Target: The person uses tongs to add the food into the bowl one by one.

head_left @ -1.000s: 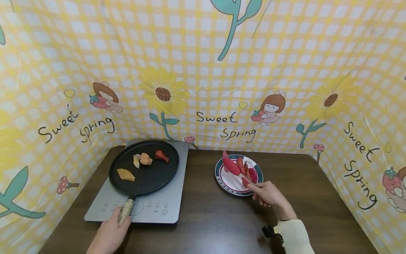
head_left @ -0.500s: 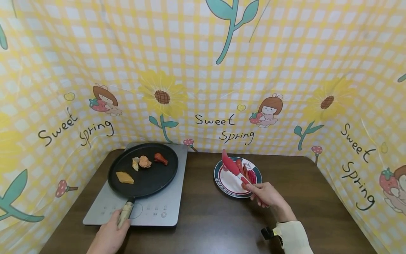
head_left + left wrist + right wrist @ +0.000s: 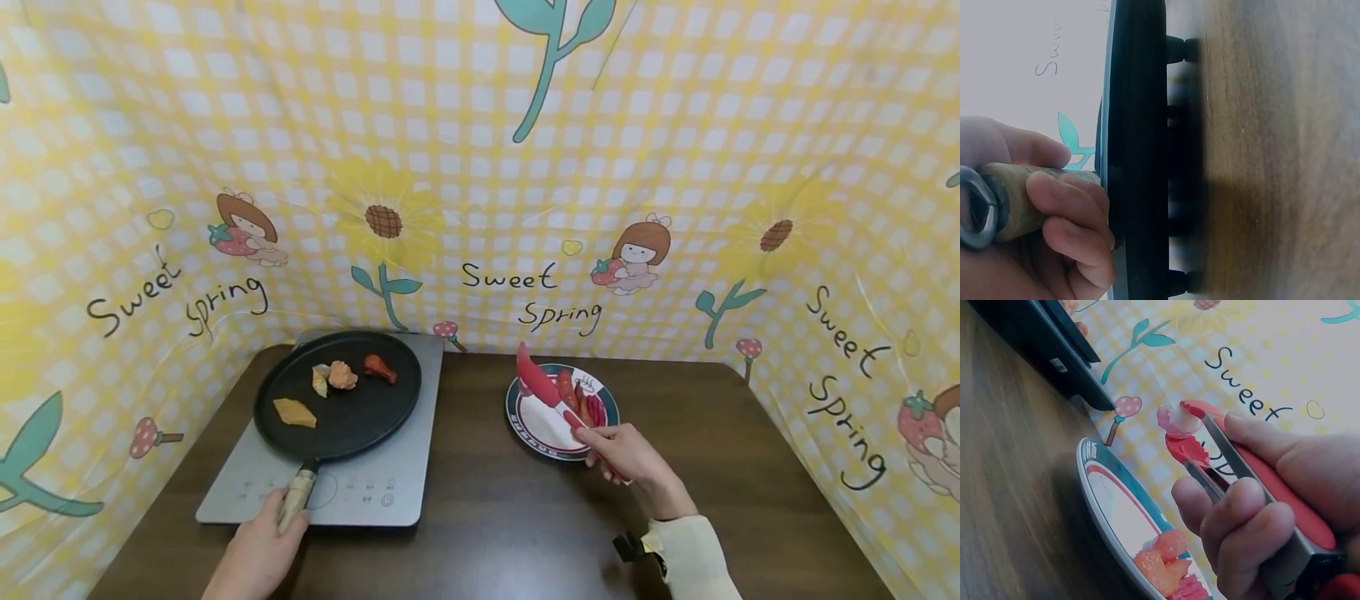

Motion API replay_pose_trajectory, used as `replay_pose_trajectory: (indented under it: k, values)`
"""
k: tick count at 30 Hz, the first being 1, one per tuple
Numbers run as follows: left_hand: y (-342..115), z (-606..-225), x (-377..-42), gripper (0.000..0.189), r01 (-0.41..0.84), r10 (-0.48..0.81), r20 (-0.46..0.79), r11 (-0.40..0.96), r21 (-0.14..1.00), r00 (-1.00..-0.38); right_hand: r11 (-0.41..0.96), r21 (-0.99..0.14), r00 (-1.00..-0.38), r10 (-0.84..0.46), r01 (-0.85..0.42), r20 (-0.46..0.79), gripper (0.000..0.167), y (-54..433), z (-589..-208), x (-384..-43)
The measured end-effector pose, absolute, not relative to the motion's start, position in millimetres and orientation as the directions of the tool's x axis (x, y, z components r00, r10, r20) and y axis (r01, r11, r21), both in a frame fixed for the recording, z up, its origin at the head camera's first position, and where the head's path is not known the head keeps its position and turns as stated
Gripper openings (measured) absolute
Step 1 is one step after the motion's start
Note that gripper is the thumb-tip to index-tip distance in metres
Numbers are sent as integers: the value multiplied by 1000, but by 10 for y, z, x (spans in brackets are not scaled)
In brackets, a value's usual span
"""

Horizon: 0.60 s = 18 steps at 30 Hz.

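A dark brown wooden table (image 3: 487,533) carries a flat silver cooktop (image 3: 407,471) at left, topped by a round black pan (image 3: 360,425); at right, a teal-rimmed white plate (image 3: 538,423). The left hand (image 3: 261,546) grips the pan's beige handle (image 3: 298,492); the right hand (image 3: 628,457) holds red-and-silver tongs (image 3: 553,398) above the plate, pointing far and left lengthwise. Their tips pinch a small pinkish translucent piece (image 3: 1182,422), right of the pan, nearer the right hand.

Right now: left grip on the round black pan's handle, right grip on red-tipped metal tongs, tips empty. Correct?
No: the red-tipped metal tongs hold a small pink-and-white piece between their tips; the right wrist view shows it. The rest stands.
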<state>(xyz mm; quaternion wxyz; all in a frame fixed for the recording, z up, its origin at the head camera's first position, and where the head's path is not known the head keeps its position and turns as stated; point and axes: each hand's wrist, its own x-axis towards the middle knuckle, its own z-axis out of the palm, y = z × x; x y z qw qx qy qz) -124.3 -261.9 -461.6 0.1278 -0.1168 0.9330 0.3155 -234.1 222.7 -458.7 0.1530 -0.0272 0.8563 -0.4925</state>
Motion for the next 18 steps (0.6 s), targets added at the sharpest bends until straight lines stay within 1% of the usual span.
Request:
replay_pose_trajectory:
  k: [13, 18]
  values:
    - [-2605, -4609, -1253, 67, -314, -144, -321, 753, 579, -936, 436, -897, -925, -308, 72, -224, 53, 2131, -4536, -2309]
    - [-2604, -4610, -1252, 67, -313, -144, -322, 760, 570, -936, 427, -903, -923, -331, 40, -197, 48, 2041, -4527, -2299]
